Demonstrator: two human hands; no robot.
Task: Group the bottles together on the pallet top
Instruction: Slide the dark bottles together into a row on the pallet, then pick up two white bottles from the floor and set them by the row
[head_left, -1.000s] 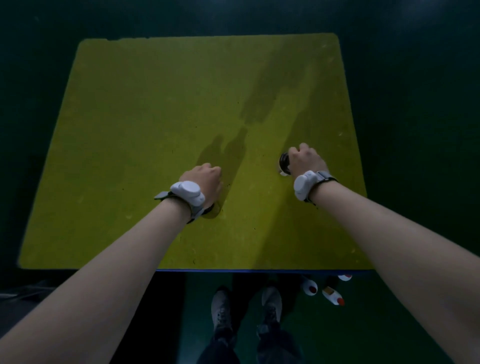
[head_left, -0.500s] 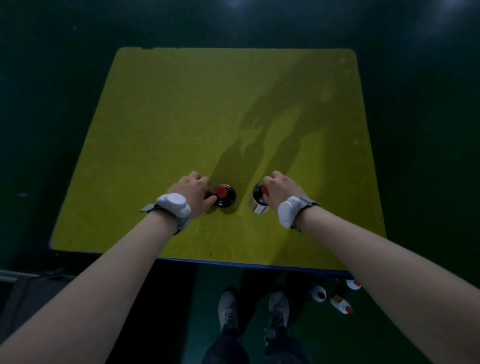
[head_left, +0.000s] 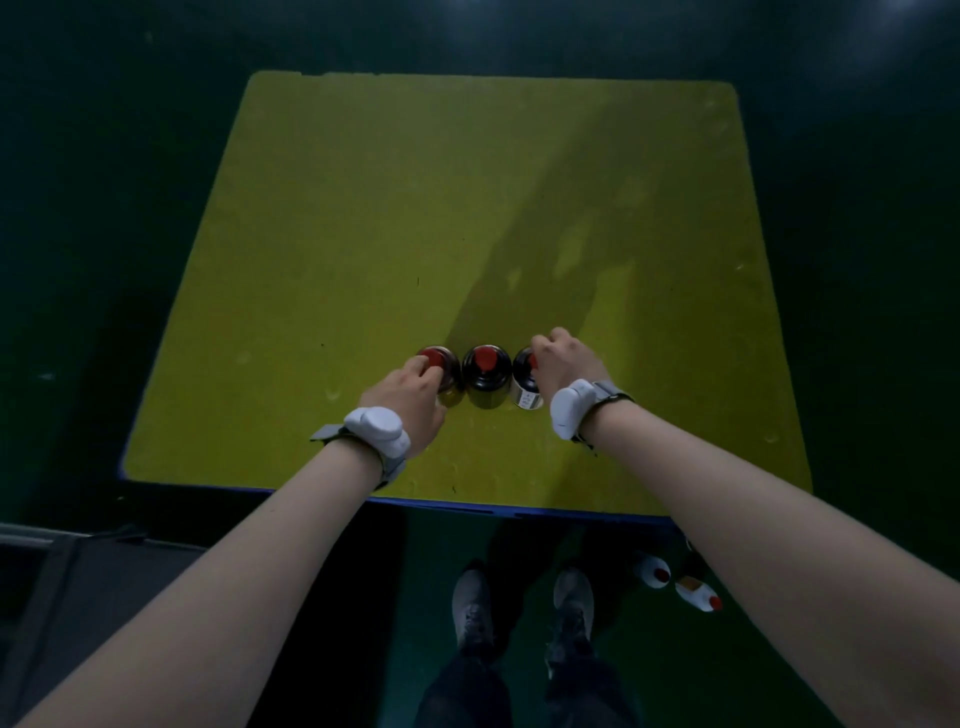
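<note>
Head view: we reach both forearms over the pallet top's (head_left: 363, 234) near edge. Our left hand (head_left: 410, 397) curls its fingers around the left bottle (head_left: 441, 369); our right hand (head_left: 563, 364) grips the right bottle (head_left: 524, 382). The middle bottle (head_left: 485, 374) stands free between them.

Three bottles stand upright in a row on the pallet top (head_left: 363, 234), near its front edge: the left bottle (head_left: 448, 375), middle bottle (head_left: 486, 375) and right bottle (head_left: 524, 382), sides touching or nearly so. On the floor before the pallet, to the right, lie two more bottles (head_left: 675, 582)
</note>
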